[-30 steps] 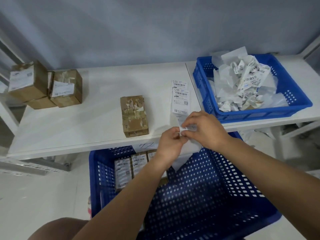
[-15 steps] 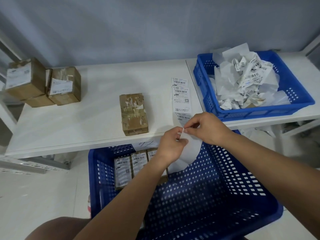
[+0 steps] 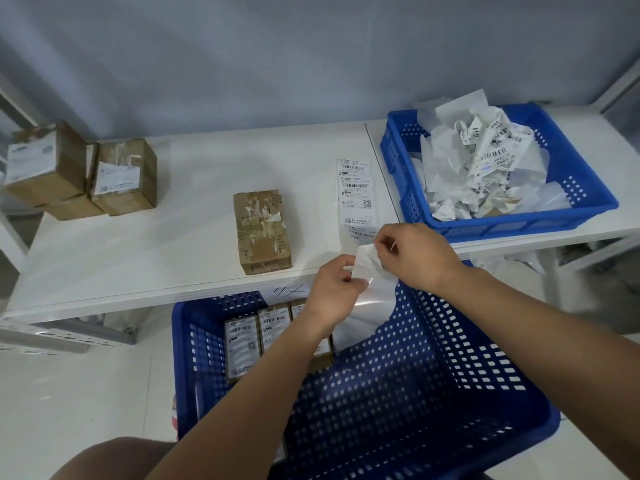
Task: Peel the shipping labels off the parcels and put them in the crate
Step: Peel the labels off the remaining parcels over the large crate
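White table [image 3: 173,237] — left hand [image 3: 334,289], right hand [image 3: 415,254] pinch sheet [image 3: 375,299], partly hidden.

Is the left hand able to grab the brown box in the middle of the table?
Probably, but not right away: the left hand pinches the thin sheet together with the right hand. The brown box lies close by, with bare table between.
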